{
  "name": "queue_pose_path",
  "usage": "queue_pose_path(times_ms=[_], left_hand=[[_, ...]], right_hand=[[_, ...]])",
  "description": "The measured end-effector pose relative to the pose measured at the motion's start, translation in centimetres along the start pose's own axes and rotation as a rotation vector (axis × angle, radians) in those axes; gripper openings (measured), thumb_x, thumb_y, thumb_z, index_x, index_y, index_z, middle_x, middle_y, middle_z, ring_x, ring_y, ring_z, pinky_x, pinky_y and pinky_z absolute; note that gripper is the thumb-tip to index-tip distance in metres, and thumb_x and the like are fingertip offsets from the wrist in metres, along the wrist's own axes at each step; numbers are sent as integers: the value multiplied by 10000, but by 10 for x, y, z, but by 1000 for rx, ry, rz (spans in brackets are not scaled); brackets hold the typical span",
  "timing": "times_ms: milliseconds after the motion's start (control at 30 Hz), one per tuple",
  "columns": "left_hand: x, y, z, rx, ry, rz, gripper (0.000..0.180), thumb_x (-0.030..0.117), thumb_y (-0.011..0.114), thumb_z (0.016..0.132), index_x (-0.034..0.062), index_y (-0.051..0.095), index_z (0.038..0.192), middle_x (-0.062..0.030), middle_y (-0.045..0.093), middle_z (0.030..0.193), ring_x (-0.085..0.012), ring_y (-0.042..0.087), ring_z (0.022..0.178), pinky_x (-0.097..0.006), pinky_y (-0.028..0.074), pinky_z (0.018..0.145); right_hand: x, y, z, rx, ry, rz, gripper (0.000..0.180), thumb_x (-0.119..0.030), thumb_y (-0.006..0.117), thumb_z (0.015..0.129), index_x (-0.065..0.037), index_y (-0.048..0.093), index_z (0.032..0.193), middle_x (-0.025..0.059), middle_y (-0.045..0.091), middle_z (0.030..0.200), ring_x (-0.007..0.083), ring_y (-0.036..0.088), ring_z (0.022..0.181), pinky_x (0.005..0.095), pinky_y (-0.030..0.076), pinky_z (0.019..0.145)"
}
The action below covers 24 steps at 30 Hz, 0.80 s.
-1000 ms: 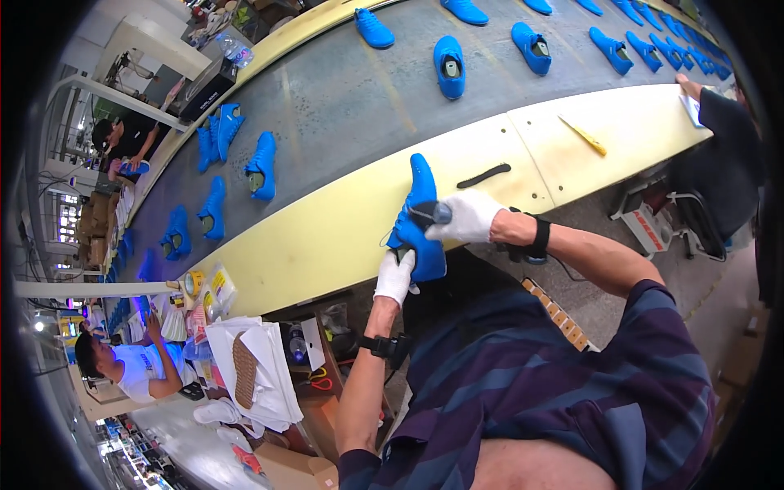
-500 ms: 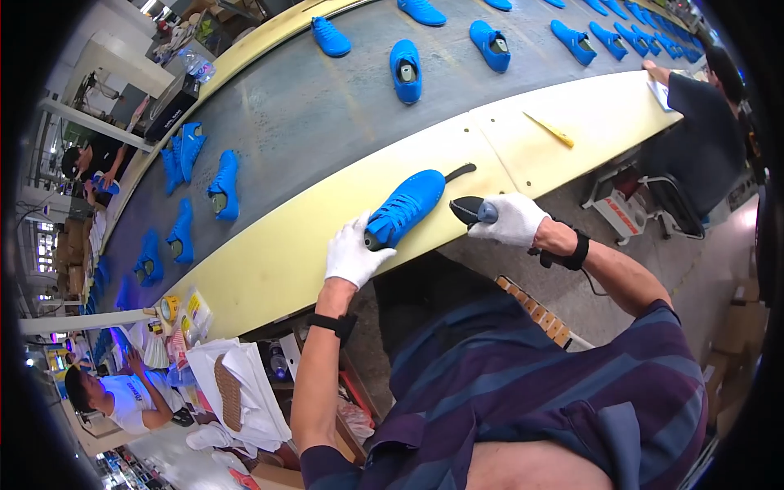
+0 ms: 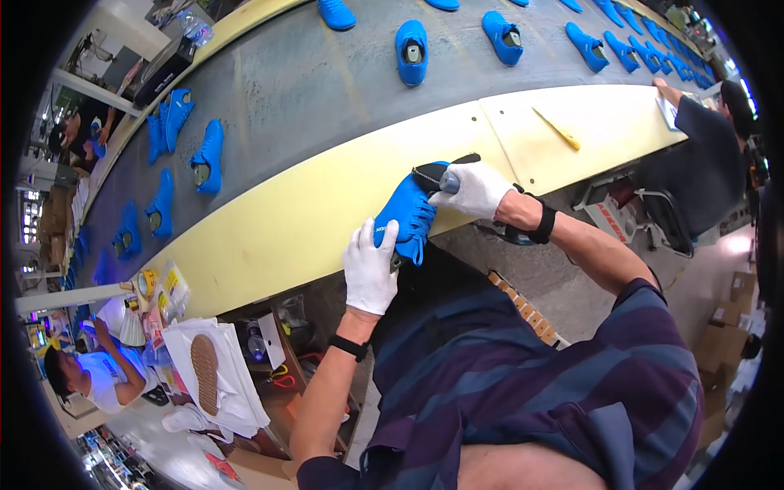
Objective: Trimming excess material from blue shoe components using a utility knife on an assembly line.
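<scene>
Pale yellow tabletop (image 3: 245,253) beside a grey belt (image 3: 310,106): blue shoe (image 3: 400,208) worked at the near edge

Shoe's at the near edge: toe end over the tabletop, heel end past the edge toward the person, laces (image 3: 421,216) facing right. Can't tell if the sole touches down.

Left grip (image 3: 370,265): white-gloved, grasping shoe around the heel end. Right grip (image 3: 476,189): also gloved, wrapped on a black-and-grey hand tool (image 3: 431,175), dark end at the toe area.

Handling (judgement): light; soft, bendy upper, stiffer sole. Not fragile, though upper likely dents under a hard squeeze; glove cloth might slip a bit on smooth material. Best hold: heel, or across the sole edges. Skip the laces; a loop dangles.

Edges/room: tabletop edge runs slantwise below the shoe, so heel end gets no support there. Wide stretch of tabletop leftward for moving. Tighter ahead-right: dark strip (image 3: 467,158) just beside the tool. Slim yellow tool (image 3: 569,141) well apart, farther right. Belt carries more blue shoes (image 3: 412,53) on the far side. Co-worker (image 3: 694,155) near the tabletop's right end, well apart.
</scene>
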State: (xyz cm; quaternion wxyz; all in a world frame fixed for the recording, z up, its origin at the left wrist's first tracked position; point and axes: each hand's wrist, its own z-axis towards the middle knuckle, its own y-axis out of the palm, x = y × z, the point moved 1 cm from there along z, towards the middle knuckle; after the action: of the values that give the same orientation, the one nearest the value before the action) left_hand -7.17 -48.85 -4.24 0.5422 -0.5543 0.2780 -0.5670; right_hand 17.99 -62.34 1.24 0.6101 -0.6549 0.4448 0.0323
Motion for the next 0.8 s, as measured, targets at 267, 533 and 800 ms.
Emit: queue_pose_path(times_ms=[267, 533, 800], left_hand=[[-1, -7, -1, -39, -12, -1, 917, 60, 830, 749, 115, 434, 1575, -296, 480, 1468, -493, 510, 1303, -567, 439, 1070], [3, -7, -3, -80, -3, 38, 909, 80, 818, 772, 79, 399, 1578, -308, 477, 1464, -503, 505, 1306, -571, 431, 1075], [-5, -5, -5, -26, 21, 11, 870, 101, 788, 806, 80, 396, 1583, -316, 481, 1463, -501, 519, 1283, -575, 439, 1054]], right_hand=[[15, -7, -19, 44, -35, -109, 437, -449, 820, 878, -17, 753, 859, 206, 724, 775, 378, 728, 733, 445, 573, 709], [0, -9, 0, -157, -8, -30, 505, -513, 808, 875, -10, 765, 892, 202, 733, 794, 344, 726, 717, 434, 561, 706], [14, -4, 0, -139, 27, 53, 503, -523, 798, 883, -23, 791, 939, 192, 732, 791, 301, 711, 696, 409, 556, 712]])
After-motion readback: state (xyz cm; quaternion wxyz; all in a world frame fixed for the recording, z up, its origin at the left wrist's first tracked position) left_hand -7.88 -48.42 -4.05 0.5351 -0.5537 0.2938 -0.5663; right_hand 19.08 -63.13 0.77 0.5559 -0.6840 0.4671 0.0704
